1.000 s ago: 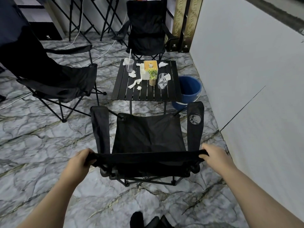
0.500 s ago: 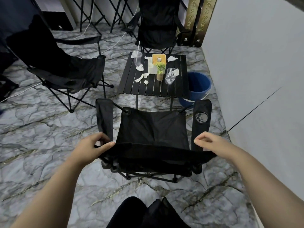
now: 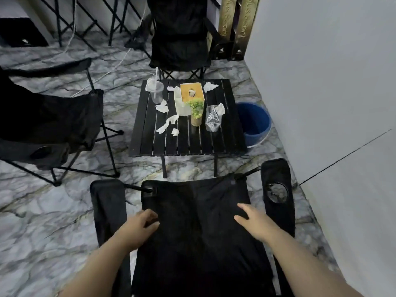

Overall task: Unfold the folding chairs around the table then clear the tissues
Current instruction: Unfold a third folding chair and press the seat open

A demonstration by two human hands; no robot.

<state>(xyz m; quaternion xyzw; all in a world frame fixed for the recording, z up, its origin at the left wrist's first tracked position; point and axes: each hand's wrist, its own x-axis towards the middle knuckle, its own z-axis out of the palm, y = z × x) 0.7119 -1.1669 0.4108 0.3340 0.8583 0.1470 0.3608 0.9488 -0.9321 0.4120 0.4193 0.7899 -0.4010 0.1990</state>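
The near folding chair (image 3: 197, 211) stands opened at the near edge of the scene, its black cloth spread wide. Its right armrest carries a round cup holder (image 3: 276, 192). Both hands are over its cloth. The left hand (image 3: 139, 227) lies at the left side with fingers loosely bent; whether they pinch the cloth cannot be told. The right hand (image 3: 255, 221) rests flat to the right, fingers straight and slightly spread, holding nothing.

Just beyond the chair is the black slatted table (image 3: 227, 136). Crumpled tissues (image 3: 162, 106) lie scattered on its far half: several left of the centre, one at the far edge and one tucked against a clear cup (image 3: 212, 120) lying on its side. A tissue box (image 3: 191, 93) sits near the far middle, with a small potted plant (image 3: 196, 110) just in front of it and a lidded cup with a straw (image 3: 156, 92) at the far left.

A blue bucket (image 3: 255, 125) stands on the marble floor (image 3: 42, 211) just right of the table. A second chair (image 3: 49, 121) stands open on the left and a third chair (image 3: 180, 39) at the far end.
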